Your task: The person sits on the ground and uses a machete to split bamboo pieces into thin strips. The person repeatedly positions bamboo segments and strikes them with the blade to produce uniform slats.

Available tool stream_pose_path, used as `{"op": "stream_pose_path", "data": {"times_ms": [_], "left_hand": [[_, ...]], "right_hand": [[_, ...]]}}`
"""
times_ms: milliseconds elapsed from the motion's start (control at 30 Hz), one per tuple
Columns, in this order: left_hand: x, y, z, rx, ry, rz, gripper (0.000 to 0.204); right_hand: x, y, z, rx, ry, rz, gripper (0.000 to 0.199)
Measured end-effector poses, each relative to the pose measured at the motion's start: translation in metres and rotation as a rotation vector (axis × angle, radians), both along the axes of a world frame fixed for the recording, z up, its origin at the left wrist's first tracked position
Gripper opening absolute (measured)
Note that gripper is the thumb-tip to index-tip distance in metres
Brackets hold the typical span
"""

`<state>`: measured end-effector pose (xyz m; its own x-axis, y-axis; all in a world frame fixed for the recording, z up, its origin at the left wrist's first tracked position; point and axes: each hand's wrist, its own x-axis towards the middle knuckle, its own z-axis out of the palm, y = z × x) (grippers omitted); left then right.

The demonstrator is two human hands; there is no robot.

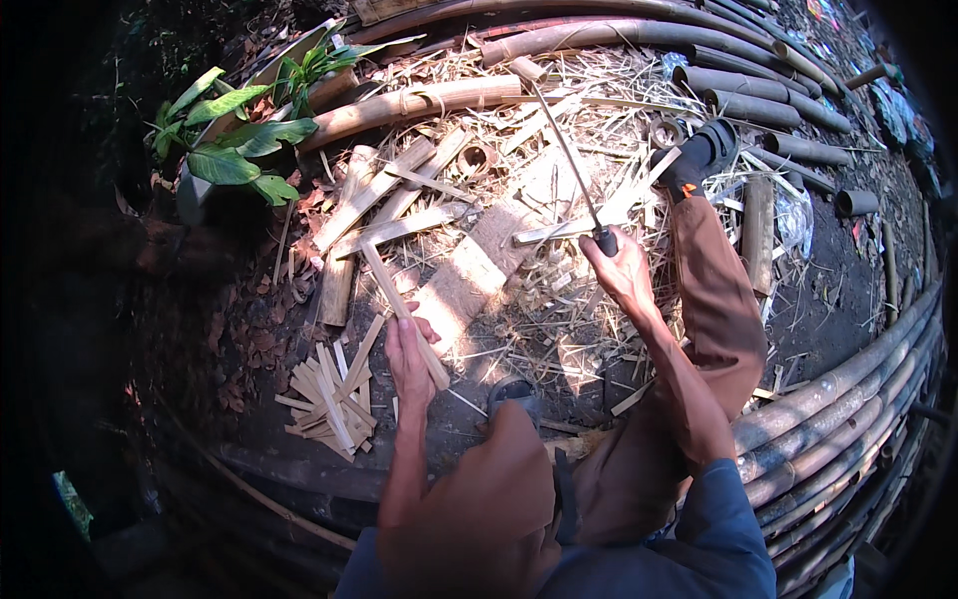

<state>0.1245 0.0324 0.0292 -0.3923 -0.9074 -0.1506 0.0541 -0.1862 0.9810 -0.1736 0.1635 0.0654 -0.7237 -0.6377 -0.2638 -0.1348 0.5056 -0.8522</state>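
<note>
My left hand (pixel 409 361) is closed around a flat, pale bamboo strip (pixel 384 272), which slants from upper left to lower right. In my right hand (pixel 625 270) is the dark handle of a long-bladed knife (pixel 573 160). Its narrow blade points up and away to the left, apart from the strip. Between the hands and farther off, a worn wooden board (pixel 484 252) lies on the ground, partly in bright sun. Below and left of my left hand is a loose pile of short split bamboo strips (pixel 334 401).
Split bamboo pieces (pixel 384 192) lie beyond my left hand, near a leafy green plant (pixel 244 140). Shavings (pixel 599 110) litter the ground. Bamboo poles (pixel 798 424) are stacked at the right, with more poles (pixel 639 35) at the far side. My outstretched leg (pixel 718 299) is at the right.
</note>
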Motion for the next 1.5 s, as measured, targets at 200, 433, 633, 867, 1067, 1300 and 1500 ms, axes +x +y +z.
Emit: {"op": "stream_pose_path", "data": {"times_ms": [200,433,633,867,1067,1300,1500], "left_hand": [[-0.079,-0.048,-0.061,-0.127,0.09,-0.049,0.037],[-0.094,-0.045,-0.048,-0.329,-0.047,-0.021,0.044],[-0.1,-0.02,-0.018,-0.365,-0.189,-0.18,0.025],[-0.106,-0.009,0.005,-0.4,-0.203,-0.357,0.014],[-0.101,-0.006,-0.005,-0.264,-0.026,-0.412,0.011],[-0.1,-0.006,-0.009,-0.21,-0.001,-0.417,0.019],[-0.1,-0.006,-0.008,-0.204,0.034,-0.401,0.019]], "right_hand": [[0.065,0.029,-0.004,0.078,-0.299,0.041,0.038],[0.097,0.031,0.01,-0.15,-0.382,0.1,0.053],[0.097,0.011,0.033,-0.21,-0.294,0.253,0.067],[0.102,-0.007,0.029,-0.198,-0.65,0.131,0.045],[0.107,-0.011,0.025,-0.216,-0.791,0.095,0.033],[0.108,-0.013,0.027,-0.217,-0.758,0.106,0.034],[0.111,-0.015,0.019,-0.245,-0.662,0.117,0.037]]}}
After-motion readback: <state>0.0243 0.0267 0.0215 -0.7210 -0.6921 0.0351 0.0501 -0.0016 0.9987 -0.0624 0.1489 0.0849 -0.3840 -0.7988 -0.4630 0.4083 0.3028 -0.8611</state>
